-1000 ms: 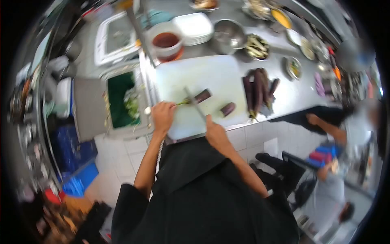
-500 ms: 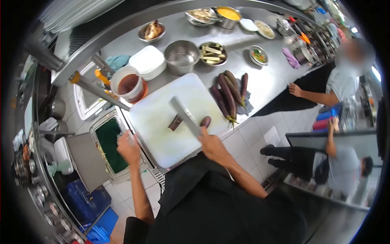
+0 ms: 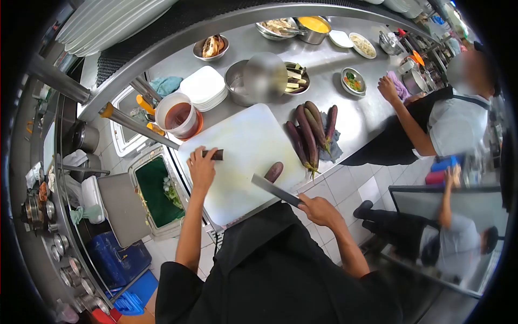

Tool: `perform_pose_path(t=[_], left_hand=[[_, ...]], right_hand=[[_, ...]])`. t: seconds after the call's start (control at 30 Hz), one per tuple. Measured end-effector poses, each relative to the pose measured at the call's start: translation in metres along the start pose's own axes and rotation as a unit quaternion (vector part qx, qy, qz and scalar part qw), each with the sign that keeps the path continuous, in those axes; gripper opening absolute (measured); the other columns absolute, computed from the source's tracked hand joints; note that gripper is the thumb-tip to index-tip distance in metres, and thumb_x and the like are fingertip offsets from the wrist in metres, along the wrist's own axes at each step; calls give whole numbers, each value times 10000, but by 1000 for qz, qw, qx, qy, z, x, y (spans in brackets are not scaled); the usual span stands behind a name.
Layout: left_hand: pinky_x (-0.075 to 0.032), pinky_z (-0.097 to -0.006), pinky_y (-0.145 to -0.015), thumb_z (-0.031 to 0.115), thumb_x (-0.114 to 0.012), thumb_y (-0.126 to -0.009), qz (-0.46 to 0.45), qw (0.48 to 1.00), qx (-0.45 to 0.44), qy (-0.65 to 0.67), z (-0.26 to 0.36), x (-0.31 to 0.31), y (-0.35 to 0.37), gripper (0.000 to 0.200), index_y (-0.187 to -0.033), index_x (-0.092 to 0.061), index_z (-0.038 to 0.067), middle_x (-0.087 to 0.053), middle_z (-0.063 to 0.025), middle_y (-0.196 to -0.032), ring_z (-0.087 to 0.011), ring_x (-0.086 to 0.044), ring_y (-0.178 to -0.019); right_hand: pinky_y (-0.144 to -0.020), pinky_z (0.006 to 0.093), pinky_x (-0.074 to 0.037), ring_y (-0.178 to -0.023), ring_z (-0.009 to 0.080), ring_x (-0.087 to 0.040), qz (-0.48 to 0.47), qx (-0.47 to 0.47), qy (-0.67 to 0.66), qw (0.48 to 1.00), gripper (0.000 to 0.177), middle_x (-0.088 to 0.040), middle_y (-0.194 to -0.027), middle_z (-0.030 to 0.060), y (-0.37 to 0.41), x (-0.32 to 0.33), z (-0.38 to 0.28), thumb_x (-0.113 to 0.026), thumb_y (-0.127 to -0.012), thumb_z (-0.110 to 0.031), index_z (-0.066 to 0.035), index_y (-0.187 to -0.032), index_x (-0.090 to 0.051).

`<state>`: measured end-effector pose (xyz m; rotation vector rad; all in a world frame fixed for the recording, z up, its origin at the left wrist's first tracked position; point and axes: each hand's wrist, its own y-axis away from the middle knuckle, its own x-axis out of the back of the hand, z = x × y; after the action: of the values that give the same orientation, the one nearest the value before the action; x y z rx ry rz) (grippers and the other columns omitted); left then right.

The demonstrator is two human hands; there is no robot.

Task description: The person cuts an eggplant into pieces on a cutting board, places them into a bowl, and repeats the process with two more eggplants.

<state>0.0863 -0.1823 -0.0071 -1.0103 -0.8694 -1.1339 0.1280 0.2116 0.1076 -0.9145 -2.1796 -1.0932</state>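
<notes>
On the left part of the white cutting board (image 3: pixel 245 186), my left hand (image 3: pixel 201 168) is closed around a short eggplant piece (image 3: pixel 218 155). My right hand (image 3: pixel 322 210) grips the handle of a broad-bladed kitchen knife (image 3: pixel 274 189), its blade pointing left over the board's lower right side. Just above the blade lies another purple eggplant piece (image 3: pixel 274 171), apart from both hands. Several whole eggplants (image 3: pixel 307 132) rest to the right of the board, partly on a grey cloth (image 3: pixel 333 147). A metal bowl of cut eggplant sticks (image 3: pixel 295 81) stands beyond the board.
Behind the board are a large steel pot (image 3: pixel 236 81), stacked white containers (image 3: pixel 204 89) and a bucket of reddish liquid (image 3: pixel 178 114). A green-lined bin (image 3: pixel 156 189) with scraps stands at the left. One co-worker (image 3: pixel 458 121) is at the counter's right; another person (image 3: pixel 456 240) is farther off.
My left hand has come from above the bin onto the board and taken hold of the eggplant piece, now farther left. The knife has moved down and right. The nearer co-worker has leaned in.
</notes>
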Motion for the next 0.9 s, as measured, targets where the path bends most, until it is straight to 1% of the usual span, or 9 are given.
perform_pose_path(t=[0.07, 0.17, 0.23, 0.33, 0.47, 0.53, 0.67, 0.73, 0.9], left_hand=[[-394, -450, -974, 28, -695, -808, -10, 1000, -9, -2, -8, 7, -10, 524, -1288, -652, 232, -505, -105, -1324, -320, -496, -1169], [-393, -450, -972, 23, -697, -812, -52, 997, -26, 48, -6, 10, -10, 484, -1254, -677, 220, -510, -101, -1319, -317, -481, -1199], [-408, -454, -964, 6, -684, -814, -52, 996, -25, 63, 5, 8, 1, 474, -1247, -681, 200, -527, -112, -1313, -327, -500, -1193], [-431, -463, -996, -4, -660, -827, 32, 988, -67, 133, 27, -4, 26, 411, -1208, -700, 145, -585, -131, -1287, -345, -554, -1171], [-419, -456, -1033, -20, -643, -832, 87, 985, -73, 132, 53, -25, 47, 409, -1199, -703, 150, -587, -122, -1297, -310, -560, -1194], [-414, -453, -1019, -17, -644, -832, 140, 987, -58, 50, 60, -27, 52, 404, -1191, -703, 158, -604, -90, -1269, -271, -575, -1185], [-407, -447, -990, 35, -682, -839, 137, 986, -36, 85, 55, -45, 60, 339, -1155, -705, 156, -627, -50, -1230, -240, -593, -1150], [-406, -420, -936, 94, -744, -835, 187, 971, -64, 131, 60, -45, 56, 292, -1122, -709, 129, -659, -40, -1146, -238, -599, -1100], [-398, -439, -937, 148, -762, -829, 198, 972, -70, 107, 60, -47, 44, 239, -1060, -703, 156, -644, -20, -1135, -219, -597, -1076]], right_hand=[[-703, 583, -463, -758, 499, -616, -37, 77, 35, 996, 295, -627, -750, 278, -9, -6, 17, -523, -1003, -272, -112, -1250, -508], [-694, 591, -462, -747, 495, -617, -16, 59, 43, 997, 305, -625, -742, 279, -37, -7, 36, -529, -996, -259, -123, -1267, -496], [-686, 594, -463, -741, 494, -618, 4, 86, 44, 995, 330, -620, -732, 285, -54, -8, 39, -545, -983, -224, -77, -1269, -474], [-676, 599, -456, -738, 514, -604, 70, 125, 27, 989, 319, -605, -719, 300, -80, -11, 30, -559, -959, -144, 26, -1206, -449], [-668, 611, -437, -726, 528, -581, 66, 124, -7, 990, 300, -585, -702, 302, -102, -28, 9, -555, -955, -108, 17, -1189, -416], [-669, 610, -429, -726, 532, -578, 55, 132, -20, 989, 305, -583, -699, 303, -105, -34, -1, -551, -958, -103, 18, -1197, -406], [-644, 618, -448, -706, 528, -607, 64, 127, -47, 989, 291, -606, -676, 298, -101, -37, -31, -530, -974, -118, -22, -1215, -398], [-645, 619, -441, -707, 531, -605, 44, 122, -37, 991, 281, -608, -684, 299, -101, -37, -36, -521, -980, -115, -20, -1213, -396], [-647, 623, -433, -715, 538, -598, 39, 112, -26, 993, 253, -615, -720, 306, -88, -26, -64, -498, -991, -98, -5, -1196, -383]])
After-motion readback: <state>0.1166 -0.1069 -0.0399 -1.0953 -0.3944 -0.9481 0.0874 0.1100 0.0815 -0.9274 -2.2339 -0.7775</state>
